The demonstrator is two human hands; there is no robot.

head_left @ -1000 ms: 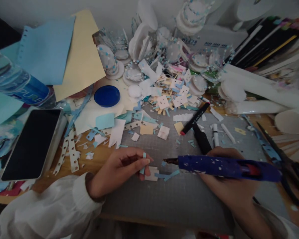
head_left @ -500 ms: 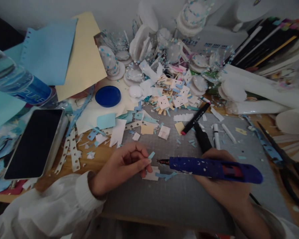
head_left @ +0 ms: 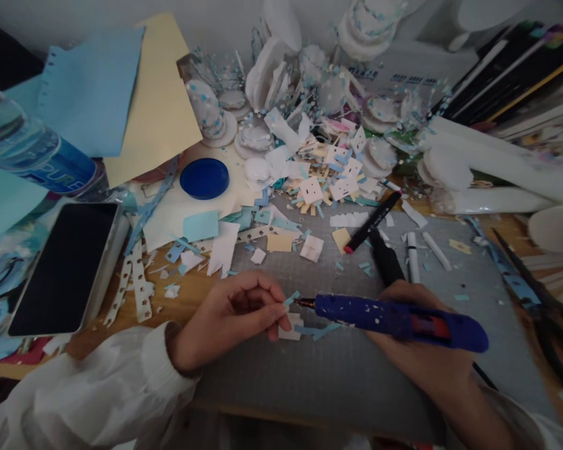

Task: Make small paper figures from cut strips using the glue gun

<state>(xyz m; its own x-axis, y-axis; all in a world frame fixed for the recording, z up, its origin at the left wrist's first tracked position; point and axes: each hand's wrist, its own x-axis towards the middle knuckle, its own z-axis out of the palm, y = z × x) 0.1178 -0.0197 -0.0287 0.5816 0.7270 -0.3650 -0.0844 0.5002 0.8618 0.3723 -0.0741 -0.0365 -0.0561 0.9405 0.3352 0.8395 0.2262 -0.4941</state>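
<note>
My left hand (head_left: 244, 312) pinches a small light-blue paper strip (head_left: 293, 297) between thumb and fingertips. My right hand (head_left: 417, 340) is closed around a blue hot glue gun (head_left: 366, 311), its paint chipped with white specks. The gun lies level, its dark nozzle (head_left: 304, 302) pointing left at the strip, close to or touching it; I cannot tell which. Just below, a small white paper piece (head_left: 289, 329) with blue strips (head_left: 323, 331) at its right rests on the grey cutting mat (head_left: 338, 387). My right fingers are partly hidden by the gun.
Behind lies a pile of small paper figures (head_left: 312, 189) with drawn faces. Paper scraps and markers (head_left: 374, 220) are scattered on the mat. A phone (head_left: 68, 265) and water bottle (head_left: 42, 150) stand left. Black scissors (head_left: 539, 306) lie right. White decorated pieces (head_left: 209, 112) line the back.
My left hand has moved slightly right with the blue strip, and the glue gun slightly left. The nozzle and strip are now much closer together. The view has shifted a little.
</note>
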